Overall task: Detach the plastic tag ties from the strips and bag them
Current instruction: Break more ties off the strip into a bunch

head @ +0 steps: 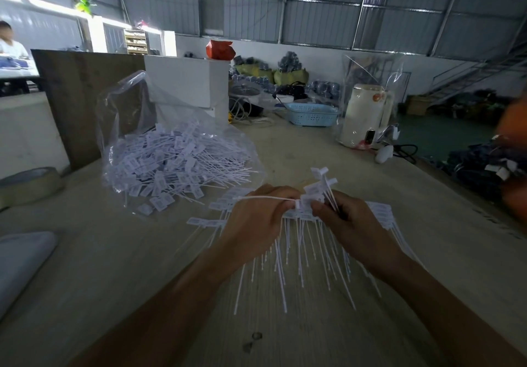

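White plastic tag ties on strips [302, 249] hang like a comb below my two hands above the table. My left hand [256, 221] grips the strip's thin bar, which runs left across its knuckles. My right hand [345, 218] pinches a small bunch of detached tag ties [319, 187], their flat heads sticking up above its fingers. More strips [208, 222] lie flat on the table beneath the hands. An open clear plastic bag [128, 104] at the upper left holds a heap of loose tag ties [176, 164], spilling toward its mouth.
A tape roll [28, 185] sits at the left edge, a grey flat object [22, 261] below it. White boxes [188, 81] stand behind the bag. Farther back are a blue basket [312, 114] and a bagged white appliance [365, 115]. Dark goods [482, 164] pile at right.
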The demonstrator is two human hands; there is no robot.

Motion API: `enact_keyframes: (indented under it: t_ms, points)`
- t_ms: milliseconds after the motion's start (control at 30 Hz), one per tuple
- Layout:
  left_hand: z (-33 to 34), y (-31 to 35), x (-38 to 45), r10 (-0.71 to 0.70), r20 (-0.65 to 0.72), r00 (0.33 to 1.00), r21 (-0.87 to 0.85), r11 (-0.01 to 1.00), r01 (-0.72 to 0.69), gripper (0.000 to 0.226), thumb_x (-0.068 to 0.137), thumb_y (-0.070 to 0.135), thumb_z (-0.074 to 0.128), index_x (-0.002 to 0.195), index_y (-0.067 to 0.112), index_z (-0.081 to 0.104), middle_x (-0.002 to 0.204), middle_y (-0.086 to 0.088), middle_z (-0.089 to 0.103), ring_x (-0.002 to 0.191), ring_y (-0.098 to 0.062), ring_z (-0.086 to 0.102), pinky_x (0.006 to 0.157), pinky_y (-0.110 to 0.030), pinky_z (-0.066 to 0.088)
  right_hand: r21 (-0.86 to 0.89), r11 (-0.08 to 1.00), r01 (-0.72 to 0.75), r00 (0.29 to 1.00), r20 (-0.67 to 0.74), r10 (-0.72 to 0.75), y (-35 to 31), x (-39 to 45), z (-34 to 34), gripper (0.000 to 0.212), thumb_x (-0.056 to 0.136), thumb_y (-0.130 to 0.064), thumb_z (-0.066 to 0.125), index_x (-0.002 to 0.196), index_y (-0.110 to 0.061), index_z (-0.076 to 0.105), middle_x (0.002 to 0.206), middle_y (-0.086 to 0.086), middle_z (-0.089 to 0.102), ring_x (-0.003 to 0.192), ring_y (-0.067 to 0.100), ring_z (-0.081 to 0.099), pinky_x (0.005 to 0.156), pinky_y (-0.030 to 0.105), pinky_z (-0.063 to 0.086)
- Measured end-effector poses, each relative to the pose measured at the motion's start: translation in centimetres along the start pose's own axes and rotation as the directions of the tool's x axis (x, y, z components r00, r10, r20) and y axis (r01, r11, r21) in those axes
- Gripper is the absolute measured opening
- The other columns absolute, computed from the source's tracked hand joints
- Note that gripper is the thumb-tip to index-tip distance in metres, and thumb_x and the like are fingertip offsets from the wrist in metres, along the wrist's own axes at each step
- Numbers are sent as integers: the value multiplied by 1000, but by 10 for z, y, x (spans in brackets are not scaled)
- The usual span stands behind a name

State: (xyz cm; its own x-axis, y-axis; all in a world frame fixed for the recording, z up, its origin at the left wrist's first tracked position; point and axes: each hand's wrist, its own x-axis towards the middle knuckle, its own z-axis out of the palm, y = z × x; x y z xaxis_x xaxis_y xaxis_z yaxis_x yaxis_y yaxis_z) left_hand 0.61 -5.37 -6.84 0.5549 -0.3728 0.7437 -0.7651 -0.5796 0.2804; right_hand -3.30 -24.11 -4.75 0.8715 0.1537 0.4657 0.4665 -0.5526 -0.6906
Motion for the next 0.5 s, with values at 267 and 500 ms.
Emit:
enact_keyframes:
  t_ms: [267, 500]
  points:
    - [2, 4, -1, 6, -55, 998, 26, 1000, -4, 26, 98, 18, 48, 116, 22, 67, 106, -2, 71, 93, -25, 65, 74, -42, 56, 135, 984, -120, 993, 33, 117, 1, 1, -3, 52, 93, -41, 55, 78, 9, 53, 53, -10, 34, 46, 1, 34, 51, 17, 28]
    - [1, -5, -1, 88, 68, 994, 133, 986, -96, 32, 94, 7, 54, 123, 16, 65, 108, -1, 66, 93, -24, 59, 74, -44, 51, 108, 984, -144, 986, 104, 133, -3, -1, 3, 39, 96, -45, 43, 73, -15, 53, 56, -6, 47, 48, 0, 45, 50, 12, 36]
